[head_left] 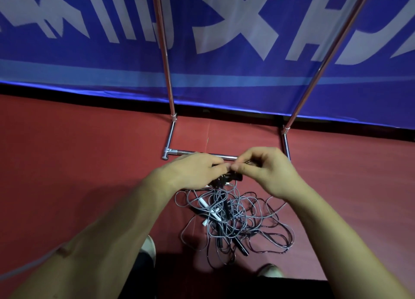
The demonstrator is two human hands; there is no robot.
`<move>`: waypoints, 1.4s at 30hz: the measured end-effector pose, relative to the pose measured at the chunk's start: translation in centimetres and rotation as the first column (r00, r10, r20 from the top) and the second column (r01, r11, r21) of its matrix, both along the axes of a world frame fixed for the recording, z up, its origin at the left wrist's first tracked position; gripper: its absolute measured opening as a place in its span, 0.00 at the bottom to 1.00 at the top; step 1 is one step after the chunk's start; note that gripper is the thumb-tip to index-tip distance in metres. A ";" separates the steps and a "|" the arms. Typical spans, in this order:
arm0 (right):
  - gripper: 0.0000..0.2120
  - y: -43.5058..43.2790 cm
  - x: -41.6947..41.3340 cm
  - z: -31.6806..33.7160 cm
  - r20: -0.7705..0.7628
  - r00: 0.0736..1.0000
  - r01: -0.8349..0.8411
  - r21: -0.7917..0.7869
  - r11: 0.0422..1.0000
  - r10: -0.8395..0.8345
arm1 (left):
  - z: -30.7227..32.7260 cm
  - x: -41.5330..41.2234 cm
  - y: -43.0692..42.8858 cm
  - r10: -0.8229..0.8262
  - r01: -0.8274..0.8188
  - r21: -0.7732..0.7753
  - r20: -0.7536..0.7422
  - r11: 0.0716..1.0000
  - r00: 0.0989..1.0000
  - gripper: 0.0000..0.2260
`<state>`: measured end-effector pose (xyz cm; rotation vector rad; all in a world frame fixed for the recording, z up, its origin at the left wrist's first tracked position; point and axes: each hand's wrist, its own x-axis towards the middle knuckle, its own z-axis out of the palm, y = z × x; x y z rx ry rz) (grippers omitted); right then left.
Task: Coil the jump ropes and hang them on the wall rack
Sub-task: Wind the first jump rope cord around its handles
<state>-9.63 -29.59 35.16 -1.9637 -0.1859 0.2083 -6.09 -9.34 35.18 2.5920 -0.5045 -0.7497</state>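
a: pinching a dark bundle (229, 177) with both at once, by the look of it.

b: yes. left grip (193, 170) curled, fingertips closed on the bundle from its own side. right grip (267, 170) curled as well, thumb and forefinger nipping the same bundle from the other side. tips of the two almost meeting.

a: and the bundle itself?

b: black handles plus some cord, held up off the floor (67, 163), half hidden under the fingers. can't tell how many handles. grey cord trailing down from it.

a: and the rest of the jump ropes (235, 220)?

b: down on the red floor in a loose tangle, straight below the grips, between two shoes (149, 247). grey and dark cords looped over one another. white handles (203, 203) toward the left of the heap, a black handle (241, 246) poking out on the near side.

a: and the rack (284, 141)?

b: chrome tubing, standing just beyond the grips and near the tangle. base bar (184, 152) flat on the floor, partly covered by the knuckles. two uprights (165, 62) rising from the far corners, in front of a blue banner (89, 62) with big white lettering.
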 end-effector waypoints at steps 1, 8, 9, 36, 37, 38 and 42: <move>0.08 -0.3 0.0 0.2 -0.039 0.999 0.035 0.112 0.993 -0.031 | 0.2 -0.3 -0.4 -0.034 0.034 -0.021 0.002 0.999 0.999 0.20; 0.06 -0.8 0.3 0.6 -0.192 0.976 0.176 0.435 0.883 -0.100 | 1.9 -1.8 -1.6 -0.083 0.114 -0.234 0.140 0.965 0.987 0.22; 0.06 -0.6 0.3 0.7 -0.187 0.977 0.176 0.429 0.886 -0.103 | 2.1 -2.0 -1.8 -0.097 0.139 -0.238 0.179 0.961 0.979 0.23; 0.05 2.4 -0.2 0.6 -0.065 0.918 0.379 0.427 0.821 -0.390 | 1.1 -0.6 -2.6 0.290 -0.530 -0.757 -0.447 0.382 0.846 0.14; 0.05 2.5 -0.3 0.6 -0.140 0.925 0.374 0.510 0.775 -0.354 | 1.1 -0.5 -2.6 0.295 -0.524 -0.761 -0.437 0.383 0.850 0.15; 0.04 2.7 -0.3 0.7 -0.214 0.923 0.383 0.588 0.712 -0.320 | 1.1 -0.5 -2.6 0.299 -0.515 -0.764 -0.424 0.390 0.855 0.15; 0.03 2.9 -0.2 1.2 -0.338 0.902 0.431 0.700 0.570 -0.267 | 1.3 -0.4 -2.6 0.333 -0.456 -0.772 -0.331 0.443 0.883 0.13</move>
